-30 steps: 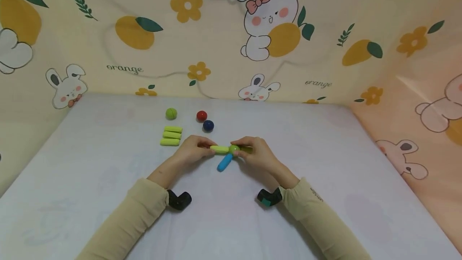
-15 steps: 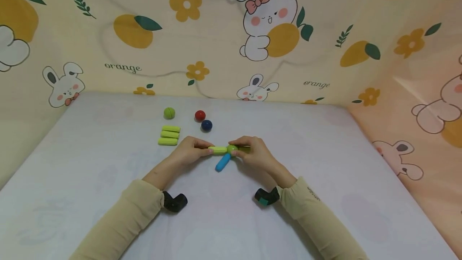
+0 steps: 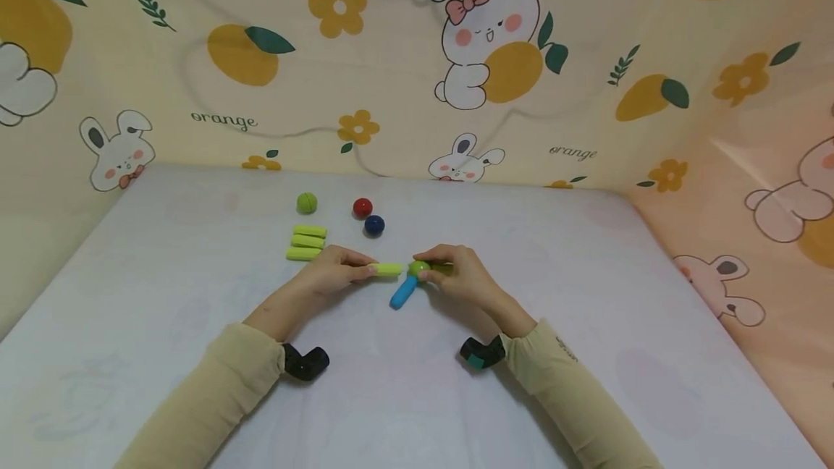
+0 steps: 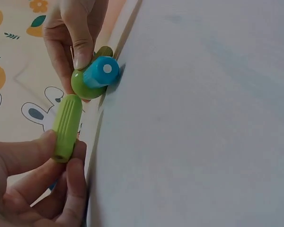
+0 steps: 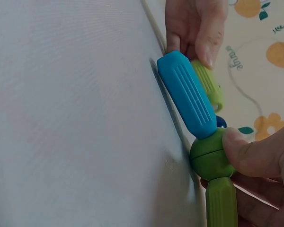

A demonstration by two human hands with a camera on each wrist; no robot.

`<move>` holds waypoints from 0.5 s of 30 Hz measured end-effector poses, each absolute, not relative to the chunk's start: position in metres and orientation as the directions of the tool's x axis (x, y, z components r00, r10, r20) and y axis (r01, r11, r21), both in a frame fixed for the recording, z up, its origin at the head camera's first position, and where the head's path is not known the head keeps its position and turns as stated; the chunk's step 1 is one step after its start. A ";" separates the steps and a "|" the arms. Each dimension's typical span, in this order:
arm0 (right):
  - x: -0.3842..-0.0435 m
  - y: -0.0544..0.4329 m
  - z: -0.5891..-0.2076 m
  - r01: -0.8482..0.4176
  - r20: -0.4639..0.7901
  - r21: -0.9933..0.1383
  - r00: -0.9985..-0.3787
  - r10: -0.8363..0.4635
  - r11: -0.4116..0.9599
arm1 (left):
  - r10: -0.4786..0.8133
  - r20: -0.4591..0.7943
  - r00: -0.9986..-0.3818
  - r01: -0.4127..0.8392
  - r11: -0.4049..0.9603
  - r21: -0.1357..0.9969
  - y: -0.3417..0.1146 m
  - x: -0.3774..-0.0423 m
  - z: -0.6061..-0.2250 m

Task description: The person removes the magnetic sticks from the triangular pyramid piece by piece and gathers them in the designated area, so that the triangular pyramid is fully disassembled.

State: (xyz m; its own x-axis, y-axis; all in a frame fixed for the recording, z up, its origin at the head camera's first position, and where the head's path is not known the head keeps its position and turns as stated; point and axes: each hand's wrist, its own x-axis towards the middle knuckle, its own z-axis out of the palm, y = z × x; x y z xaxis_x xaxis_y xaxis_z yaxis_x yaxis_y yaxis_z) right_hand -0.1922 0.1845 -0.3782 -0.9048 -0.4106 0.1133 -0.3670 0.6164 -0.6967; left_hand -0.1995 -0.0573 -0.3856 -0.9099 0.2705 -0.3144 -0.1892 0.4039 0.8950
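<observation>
My left hand [image 3: 339, 268] pinches a ridged lime-green toy rod [image 4: 67, 125] between thumb and fingers. The rod's free end points at a green ball [image 5: 213, 158], with a small gap between them in the head view. My right hand [image 3: 459, 273] grips that ball between thumb and fingers. A blue rod [image 5: 187, 94] sticks out of the ball toward the person. Another green rod [image 5: 221, 203] joins the ball on its right side, partly hidden behind the right hand in the head view.
Several loose pieces lie on the white-covered table [image 3: 404, 396]: stacked lime-green rods [image 3: 308, 242] left of the hands, a light green ball [image 3: 307, 203], a red ball [image 3: 363, 208] and a dark blue ball [image 3: 374, 225] behind. A patterned cloth wall [image 3: 391, 78] rises at the back.
My left hand has drawn the lime-green rod leftward, off the green ball it met before, leaving a gap. The right hand, ball and blue rod have stayed nearly in place.
</observation>
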 end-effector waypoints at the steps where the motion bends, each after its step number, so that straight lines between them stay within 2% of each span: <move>1: -0.192 0.185 -0.378 -0.363 0.111 -0.699 -0.906 -0.409 0.615 | 0.270 -0.318 -0.909 -0.192 0.406 0.893 -0.059 -0.199 -0.385; 15: -0.193 0.184 -0.376 -0.367 0.103 -0.705 -0.899 -0.425 0.607 | 0.302 -0.261 -0.917 -0.111 0.435 0.894 -0.085 -0.192 -0.387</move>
State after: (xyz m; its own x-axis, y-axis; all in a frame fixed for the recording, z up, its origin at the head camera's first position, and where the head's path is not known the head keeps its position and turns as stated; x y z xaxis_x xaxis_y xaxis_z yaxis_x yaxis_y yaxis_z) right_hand -0.1929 0.1843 -0.3755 -0.8993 -0.4252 0.1026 -0.3674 0.6070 -0.7046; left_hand -0.1917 -0.0851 -0.3865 -0.9168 0.3024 -0.2608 -0.1109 0.4346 0.8938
